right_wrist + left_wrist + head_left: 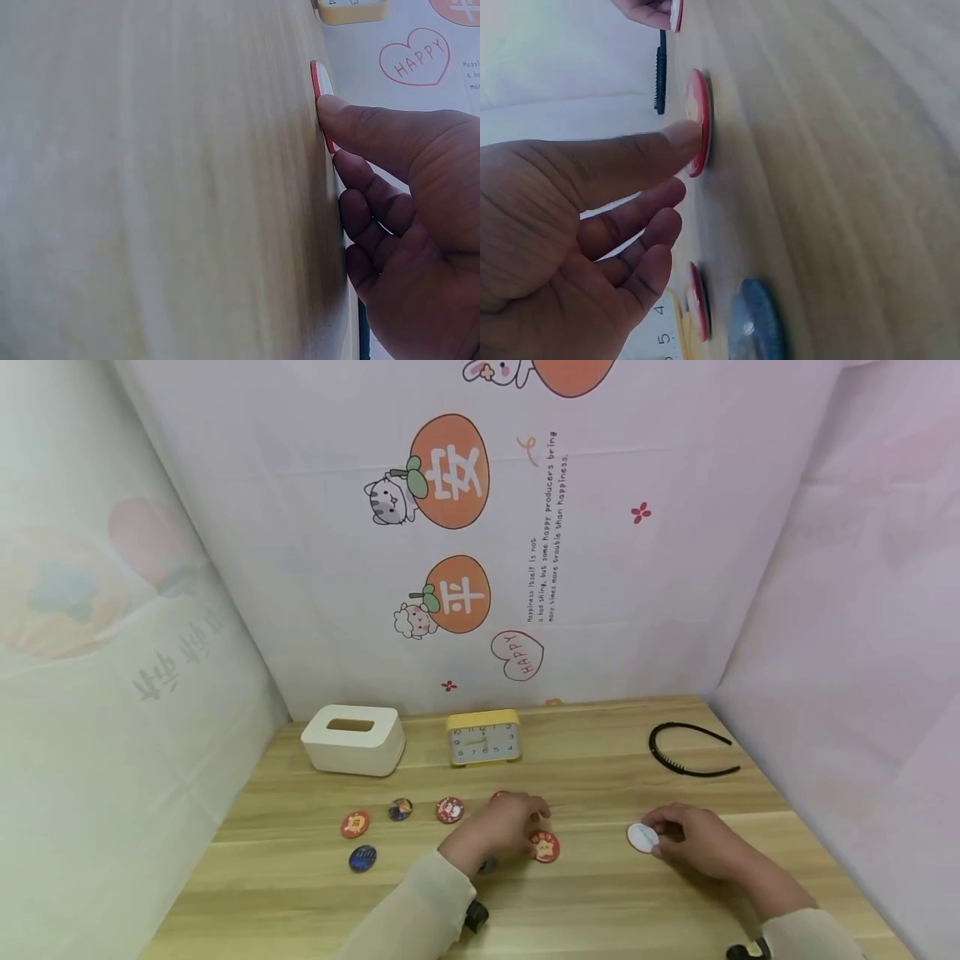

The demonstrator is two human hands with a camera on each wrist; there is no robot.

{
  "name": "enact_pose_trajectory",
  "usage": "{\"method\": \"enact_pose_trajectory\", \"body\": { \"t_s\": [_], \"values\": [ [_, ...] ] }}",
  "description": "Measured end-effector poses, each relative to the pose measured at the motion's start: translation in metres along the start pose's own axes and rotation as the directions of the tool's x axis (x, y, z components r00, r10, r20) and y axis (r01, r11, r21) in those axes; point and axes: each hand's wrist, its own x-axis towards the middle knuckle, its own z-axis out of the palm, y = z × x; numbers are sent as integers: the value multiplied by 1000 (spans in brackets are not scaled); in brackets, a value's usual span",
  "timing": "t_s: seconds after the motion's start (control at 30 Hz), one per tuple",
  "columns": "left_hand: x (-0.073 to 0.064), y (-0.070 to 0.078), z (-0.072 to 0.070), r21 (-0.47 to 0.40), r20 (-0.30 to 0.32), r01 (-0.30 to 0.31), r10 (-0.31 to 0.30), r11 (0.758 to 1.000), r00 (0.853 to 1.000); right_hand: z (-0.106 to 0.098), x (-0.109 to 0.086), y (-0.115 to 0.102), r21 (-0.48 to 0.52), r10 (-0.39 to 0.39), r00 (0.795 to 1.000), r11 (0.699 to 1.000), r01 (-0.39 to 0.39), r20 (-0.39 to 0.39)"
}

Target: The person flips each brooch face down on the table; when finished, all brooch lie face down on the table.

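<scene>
In the head view a red round badge with a yellow star (545, 846) lies face up on the wooden table. My left hand (504, 828) is over the table at its left. The left wrist view has the thumb at the edge of that red badge (697, 94), the other visible fingers loosely bent. Farther right, my right hand (696, 841) pinches a round badge (642, 837), its white back upward. Its red rim (315, 79) shows close to the tabletop in the right wrist view, with the thumb on the white side and the index finger mostly hidden.
Several more badges lie left of the left hand, among them an orange-red one (355, 824), a dark blue one (363, 858) and a red one (450, 810). Behind stand a white tissue box (352, 752), a yellow clock (483, 737) and a black headband (667, 763).
</scene>
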Motion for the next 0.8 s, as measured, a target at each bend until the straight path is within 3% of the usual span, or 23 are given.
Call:
{"method": "enact_pose_trajectory", "body": {
  "t_s": [0.3,0.6,0.8],
  "values": [
    [4,2,8,47,-5,-18,18,999,1000,0,0,3,12,4,999,1000,-5,35],
    [27,9,23,67,-28,-68,70,995,997,0,-1,3,19,-9,1000,1000,9,29],
    [39,24,25,84,-6,-39,40,996,999,0,0,2,27,0,999,1000,-1,36]
  ]
}}
